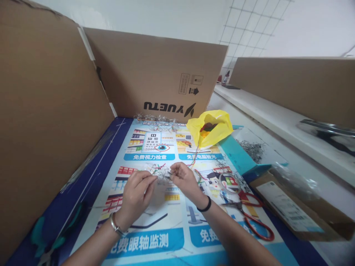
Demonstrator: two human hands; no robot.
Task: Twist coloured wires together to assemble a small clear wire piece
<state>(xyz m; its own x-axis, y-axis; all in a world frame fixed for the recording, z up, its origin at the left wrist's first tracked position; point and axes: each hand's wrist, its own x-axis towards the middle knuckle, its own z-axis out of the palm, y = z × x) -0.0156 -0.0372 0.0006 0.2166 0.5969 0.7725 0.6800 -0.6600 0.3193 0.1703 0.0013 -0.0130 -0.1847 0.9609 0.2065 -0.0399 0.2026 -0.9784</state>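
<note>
Over the middle of the printed poster sheet (151, 242), my left hand (138, 190) is closed in a pinch at the left end of a tangled bundle of thin wire (163, 174). Thumb and fingers of my right hand (186, 181) pinch the bundle's other end. Bits of pink and green show on it, but finer detail is too small to make out. Red and green threads (195, 157) trail from a yellow plastic bag (222, 127) toward my right hand. A clear roll of tape (220, 181) and red-handled scissors (251, 214) lie right of that hand.
Cardboard panels (155, 70) wall off the left and back. More wire pieces (159, 120) lie along the back. A teal box (242, 157) holding dark wire bits and a brown carton (296, 210) stand at right. Teal-handled pliers (55, 240) lie front left.
</note>
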